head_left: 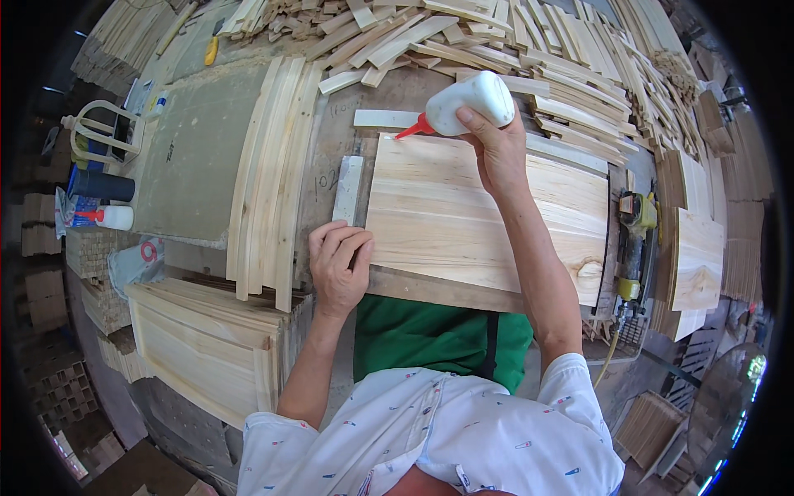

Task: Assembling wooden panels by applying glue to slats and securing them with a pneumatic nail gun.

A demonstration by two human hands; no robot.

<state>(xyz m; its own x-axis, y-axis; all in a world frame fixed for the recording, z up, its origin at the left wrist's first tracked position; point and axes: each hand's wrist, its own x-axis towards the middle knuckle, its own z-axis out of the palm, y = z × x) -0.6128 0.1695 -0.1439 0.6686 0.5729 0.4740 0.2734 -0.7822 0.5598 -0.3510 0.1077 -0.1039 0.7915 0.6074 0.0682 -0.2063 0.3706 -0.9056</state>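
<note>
My right hand point(498, 149) grips a white squeeze glue bottle point(471, 101) with a red nozzle point(416, 126). The bottle is tipped, its nozzle pointing down and left at the far left corner of a pale wooden panel point(447, 198). A little white shows at the nozzle tip. My left hand point(339, 264) rests at the near left of the panel, fingers bent and thumb apart. Its fingertips are at the near end of a short pale strip point(349, 190) lying left of the panel. Another strip point(385, 118) lies along the panel's far edge.
Long wooden strips point(273, 174) lie on the left, above stacked framed panels point(203, 343). A heap of loose wood pieces point(397, 41) fills the far side. At the right sits a yellow-green air tool point(637, 215) with a hose. A second glue bottle point(116, 217) stands far left.
</note>
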